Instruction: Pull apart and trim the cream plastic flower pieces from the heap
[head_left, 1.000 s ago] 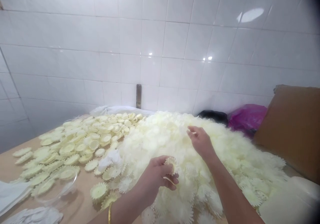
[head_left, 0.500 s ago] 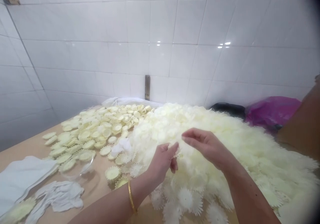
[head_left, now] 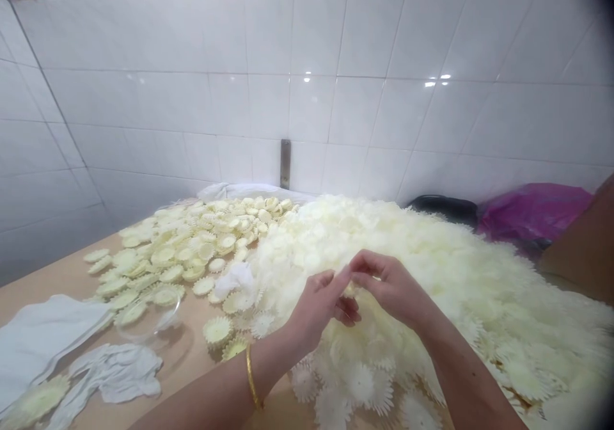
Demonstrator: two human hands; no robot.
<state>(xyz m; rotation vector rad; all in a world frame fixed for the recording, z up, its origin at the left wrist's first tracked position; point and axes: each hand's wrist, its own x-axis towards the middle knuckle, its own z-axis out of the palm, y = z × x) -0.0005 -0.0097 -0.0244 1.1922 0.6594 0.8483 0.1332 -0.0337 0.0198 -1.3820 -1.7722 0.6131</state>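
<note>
Over a big heap of pale cream, thin, tooth-edged flower-like discs [head_left: 412,244], my left hand [head_left: 326,302] and my right hand [head_left: 386,283] meet at the fingertips. My left thumb and forefinger are pinched together, its other fingers curled below. The right thumb and forefinger also close to a pinch, touching the left fingertips. Whatever lies between them is hidden or blends with the pale heap. A gold bangle [head_left: 250,375] circles my left wrist. Single white discs [head_left: 359,382] lie at the heap's near edge, below my hands.
Stacked, yellowish toothed discs [head_left: 163,257] spread over the table [head_left: 192,366] at left. Near them lie a clear round dish [head_left: 148,327], a white cloth [head_left: 48,324] and a crumpled white glove-like cloth [head_left: 118,372]. Along the tiled wall sit a black object [head_left: 444,207] and a magenta bag [head_left: 532,209].
My hands were a little apart and now touch at the fingertips. The left hand has moved slightly right. The view has tilted slightly.
</note>
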